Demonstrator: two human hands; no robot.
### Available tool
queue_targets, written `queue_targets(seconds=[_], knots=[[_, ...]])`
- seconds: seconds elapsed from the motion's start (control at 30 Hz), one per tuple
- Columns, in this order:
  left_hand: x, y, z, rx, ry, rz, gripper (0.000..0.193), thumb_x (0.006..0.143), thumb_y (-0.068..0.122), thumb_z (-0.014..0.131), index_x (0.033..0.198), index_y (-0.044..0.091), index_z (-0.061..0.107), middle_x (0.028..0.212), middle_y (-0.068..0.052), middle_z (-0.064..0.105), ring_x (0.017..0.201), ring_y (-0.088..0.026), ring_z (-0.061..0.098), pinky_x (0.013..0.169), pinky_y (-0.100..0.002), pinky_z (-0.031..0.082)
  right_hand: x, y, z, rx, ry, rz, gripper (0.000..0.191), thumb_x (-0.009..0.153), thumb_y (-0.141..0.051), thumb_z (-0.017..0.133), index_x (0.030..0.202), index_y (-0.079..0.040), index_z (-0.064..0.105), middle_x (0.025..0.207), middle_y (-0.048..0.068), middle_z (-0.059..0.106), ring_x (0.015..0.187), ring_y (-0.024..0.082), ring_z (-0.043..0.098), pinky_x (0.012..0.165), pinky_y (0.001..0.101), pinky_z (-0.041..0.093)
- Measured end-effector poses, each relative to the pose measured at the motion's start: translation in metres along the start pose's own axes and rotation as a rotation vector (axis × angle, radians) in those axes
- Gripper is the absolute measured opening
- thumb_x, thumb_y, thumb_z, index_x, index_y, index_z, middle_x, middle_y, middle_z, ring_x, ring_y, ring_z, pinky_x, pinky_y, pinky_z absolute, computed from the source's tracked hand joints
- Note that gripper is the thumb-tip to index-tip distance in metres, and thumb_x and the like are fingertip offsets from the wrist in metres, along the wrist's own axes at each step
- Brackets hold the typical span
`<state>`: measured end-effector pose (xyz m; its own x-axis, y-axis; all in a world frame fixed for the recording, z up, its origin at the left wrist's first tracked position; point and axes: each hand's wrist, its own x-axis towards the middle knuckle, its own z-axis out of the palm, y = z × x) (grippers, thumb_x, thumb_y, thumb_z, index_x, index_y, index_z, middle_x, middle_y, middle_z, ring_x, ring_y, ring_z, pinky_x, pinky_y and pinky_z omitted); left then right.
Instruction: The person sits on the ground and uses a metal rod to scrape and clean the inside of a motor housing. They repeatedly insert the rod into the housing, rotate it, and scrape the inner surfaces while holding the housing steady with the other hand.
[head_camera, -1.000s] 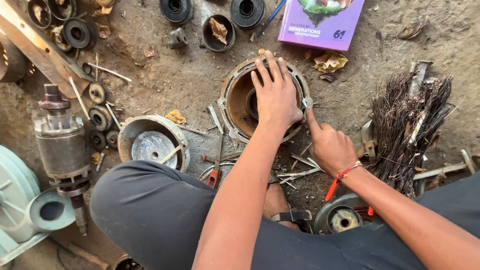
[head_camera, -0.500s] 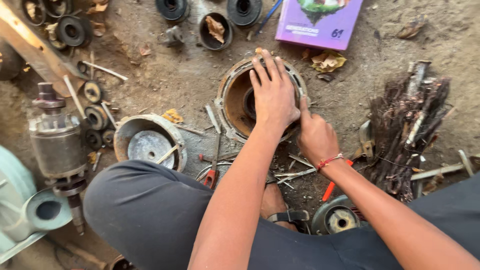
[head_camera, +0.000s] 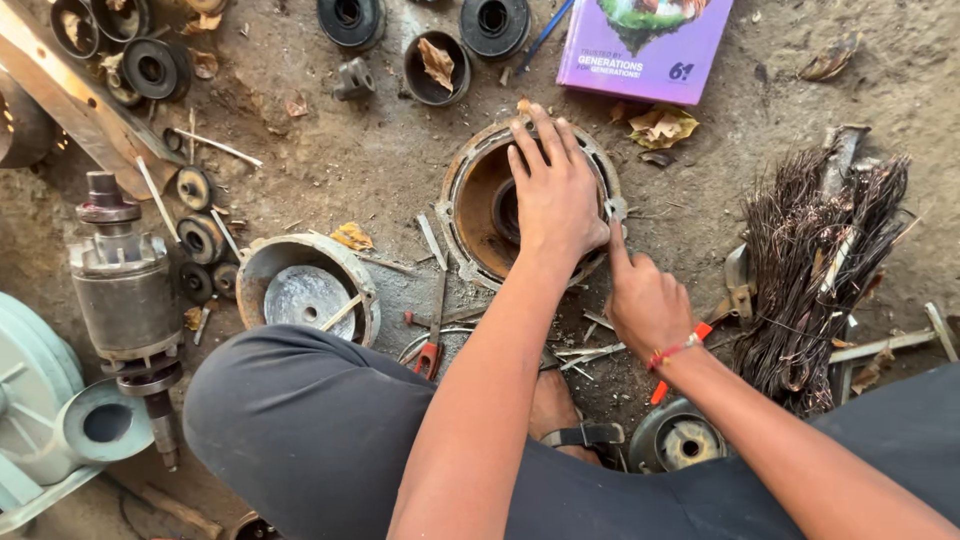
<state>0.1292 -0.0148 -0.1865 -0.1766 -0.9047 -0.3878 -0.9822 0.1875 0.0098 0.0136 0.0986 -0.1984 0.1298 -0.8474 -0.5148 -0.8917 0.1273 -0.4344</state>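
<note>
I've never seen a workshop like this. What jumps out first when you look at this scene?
In the middle, the left hand lies flat over a rusty round motor housing on the dirt floor, while the right hand touches its rim with one finger. To the right lies a thick bundle of copper wire, and at the top a purple book.

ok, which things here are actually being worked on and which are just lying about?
In use:
- round rusty housing, under the left hand
- lug on its rim, touched by the right hand

Lying about:
- purple book
- bundle of copper wire
- motor rotor
- metal end cover
- red-handled pliers
- black rings
</note>
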Motion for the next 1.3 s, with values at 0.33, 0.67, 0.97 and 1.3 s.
queue_targets(seconds=[0.33,0.67,0.97,1.3], knots=[[0.001,0.003,-0.002,0.052,-0.037,-0.002,0.131,0.056,0.062,0.087,0.148,-0.015,0.034,0.155,-0.042,0.021,0.144,-0.059,0.025,0.117,-0.061,0.030,-0.002,0.001,0.000,0.052,-0.018,0.013,0.080,0.079,-0.004,0.055,0.156,-0.007,0.037,0.090,0.027,0.067,0.075,0.051,0.068,0.071,0.0608,0.055],[0.000,0.002,0.000,0.046,-0.014,0.007,0.130,0.057,0.060,0.089,0.147,-0.016,0.034,0.155,-0.042,0.021,0.144,-0.060,0.026,0.116,-0.061,0.030,-0.002,0.004,-0.002,0.096,-0.010,0.021,0.077,0.079,-0.003,0.054,0.155,-0.009,0.041,0.088,0.028,0.067,0.074,0.052,0.067,0.071,0.0614,0.054],[0.001,0.002,-0.005,0.093,-0.054,0.014,0.131,0.054,0.056,0.090,0.148,-0.015,0.034,0.155,-0.042,0.022,0.144,-0.060,0.026,0.118,-0.058,0.030,-0.011,-0.004,-0.004,0.154,0.013,0.057,0.071,0.082,-0.003,0.054,0.152,-0.010,0.045,0.084,0.029,0.067,0.074,0.053,0.066,0.072,0.0623,0.053],[-0.001,0.002,0.000,0.041,-0.054,0.004,0.131,0.056,0.061,0.088,0.148,-0.015,0.033,0.156,-0.041,0.021,0.144,-0.059,0.025,0.119,-0.059,0.027,-0.007,0.000,0.004,0.176,0.045,0.033,0.074,0.081,-0.001,0.053,0.155,-0.006,0.042,0.084,0.031,0.065,0.073,0.054,0.065,0.072,0.0626,0.052]])
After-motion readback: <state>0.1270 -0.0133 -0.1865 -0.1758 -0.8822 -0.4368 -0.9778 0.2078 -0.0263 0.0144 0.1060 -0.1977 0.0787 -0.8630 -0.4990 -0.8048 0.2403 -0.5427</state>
